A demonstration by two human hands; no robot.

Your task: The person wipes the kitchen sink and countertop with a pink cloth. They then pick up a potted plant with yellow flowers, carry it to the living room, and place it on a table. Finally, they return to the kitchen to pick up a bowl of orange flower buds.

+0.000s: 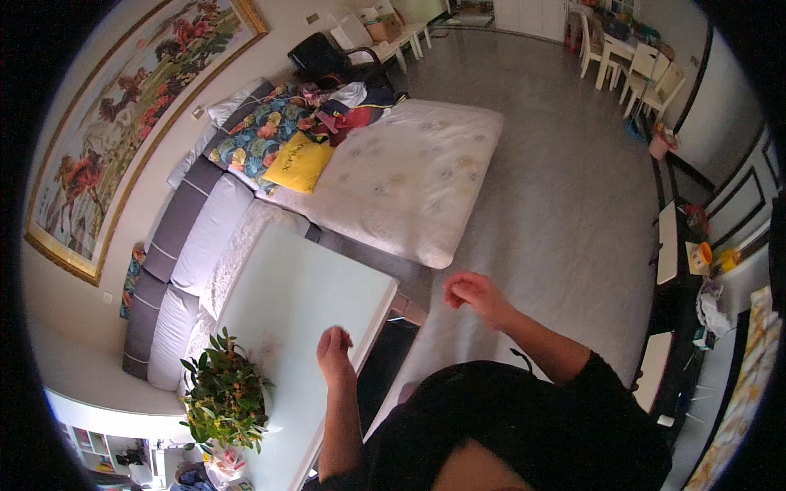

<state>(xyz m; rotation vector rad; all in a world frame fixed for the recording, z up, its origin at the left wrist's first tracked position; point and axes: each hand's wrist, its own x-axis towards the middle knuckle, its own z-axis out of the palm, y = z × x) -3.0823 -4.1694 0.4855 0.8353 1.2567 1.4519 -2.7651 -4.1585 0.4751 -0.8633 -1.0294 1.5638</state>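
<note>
My left hand is raised over the edge of a pale glass-topped table, its fingers curled in. Nothing shows sticking out of it. Further right, my right hand hangs in the air over the floor, in front of the mattress's near corner. Its fingers are bent in too, and no object can be seen in them. A leafy potted plant stands on the table to the left of my left hand. Neither hand appears to touch the table or the plant.
Beyond the table lies a pale mattress with a yellow cushion and heaped clothes. A grey sofa lines the left wall. Grey floor stretches right to a low cabinet. White chairs stand at the far right.
</note>
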